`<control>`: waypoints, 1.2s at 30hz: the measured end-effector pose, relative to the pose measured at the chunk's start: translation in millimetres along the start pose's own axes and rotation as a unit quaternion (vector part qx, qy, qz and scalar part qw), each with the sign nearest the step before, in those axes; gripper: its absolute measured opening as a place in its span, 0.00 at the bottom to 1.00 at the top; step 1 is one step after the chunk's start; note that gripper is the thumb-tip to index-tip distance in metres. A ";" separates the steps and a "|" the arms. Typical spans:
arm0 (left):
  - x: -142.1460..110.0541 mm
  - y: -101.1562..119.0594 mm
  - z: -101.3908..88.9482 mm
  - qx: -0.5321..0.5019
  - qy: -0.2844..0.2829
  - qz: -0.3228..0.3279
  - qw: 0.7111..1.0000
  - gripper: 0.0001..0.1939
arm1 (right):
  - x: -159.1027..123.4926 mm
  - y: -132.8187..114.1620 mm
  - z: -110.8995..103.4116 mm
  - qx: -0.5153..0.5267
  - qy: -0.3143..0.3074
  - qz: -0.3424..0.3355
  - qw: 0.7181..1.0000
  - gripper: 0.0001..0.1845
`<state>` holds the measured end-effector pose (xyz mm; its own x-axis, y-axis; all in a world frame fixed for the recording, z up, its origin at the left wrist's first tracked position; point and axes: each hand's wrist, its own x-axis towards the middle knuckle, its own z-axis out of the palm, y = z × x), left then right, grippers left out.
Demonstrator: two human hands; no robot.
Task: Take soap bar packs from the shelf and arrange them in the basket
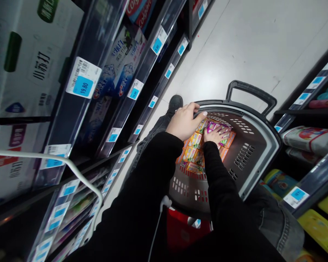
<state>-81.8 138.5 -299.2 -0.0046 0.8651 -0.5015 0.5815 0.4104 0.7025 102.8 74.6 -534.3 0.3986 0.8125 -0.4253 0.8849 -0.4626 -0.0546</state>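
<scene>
A grey and black shopping basket (258,145) stands tilted in front of me, its black handle folded out at the far side. My left hand (186,120) is curled over the basket's left rim. Deep inside, my right hand (216,135) lies with fingers spread on a purple wrapped pack (211,125), wearing a ring. Beneath and beside that pack are several orange and yellow small boxed packs (194,140), laid in rows on the basket floor. My right hand covers part of the purple pack.
Shelves of boxed toothpaste (125,62) with price tags rise on the left. Further shelves on the right hold bagged goods (311,138) and yellow packs (319,229). A white cable (82,178) crosses at lower left, and an earphone (166,201) dangles before me. My shoe (176,102) rests on the floor.
</scene>
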 end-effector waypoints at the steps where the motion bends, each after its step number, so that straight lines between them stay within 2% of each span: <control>1: -0.2 -0.1 0.0 -0.002 -0.001 0.001 1.000 0.13 | 3.9 -0.7 0.0 0.010 -0.006 -0.016 1.000 0.49; 4: -0.5 0.2 0.0 -0.007 0.001 0.008 1.000 0.12 | 12.7 -2.9 -1.6 0.030 -0.032 -0.056 0.997 0.40; 7: -0.2 1.3 0.2 -0.004 -0.001 0.004 1.000 0.12 | 9.9 1.8 -6.4 -0.002 -0.010 -0.095 0.995 0.37; 9: 0.0 2.2 0.5 0.001 -0.007 0.002 1.000 0.13 | 5.2 13.9 -10.8 -0.053 -0.004 -0.159 0.986 0.39; 12: -0.3 2.9 0.8 0.013 -0.014 0.005 1.000 0.14 | 6.0 41.9 -15.5 -0.138 -0.044 -0.264 0.954 0.46; 14: -0.9 2.9 0.8 0.023 -0.019 0.005 1.000 0.15 | 12.9 58.4 -16.1 -0.176 -0.057 -0.305 0.934 0.47; 16: -1.3 2.7 1.0 0.034 -0.024 0.006 0.999 0.15 | 20.4 67.6 -14.8 -0.196 -0.045 -0.326 0.924 0.46; 20: -0.8 1.5 1.4 0.046 -0.027 0.010 0.999 0.16 | 24.8 69.8 -12.2 -0.210 -0.017 -0.327 0.921 0.46; 25: -0.3 -0.2 1.3 0.067 -0.037 0.011 0.997 0.16 | 25.3 81.7 -18.2 -0.218 -0.027 -0.321 0.921 0.50; 30: -1.9 3.5 0.2 0.091 -0.049 0.008 0.995 0.17 | 29.3 92.5 -21.4 -0.227 -0.036 -0.277 0.933 0.44; 33: 1.4 4.1 0.8 0.097 -0.052 0.005 0.994 0.17 | 21.5 86.3 -24.0 -0.217 -0.036 -0.249 0.943 0.48; 36: 6.3 -5.5 1.3 0.096 -0.047 0.006 0.994 0.17 | 3.1 69.6 -42.3 -0.215 -0.064 -0.223 0.949 0.49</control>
<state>-84.0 141.3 -306.9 0.0742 0.8348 -0.5455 0.7251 0.3304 0.6042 175.9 59.9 -501.2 -0.0472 0.8310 -0.5543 0.9861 0.1271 0.1067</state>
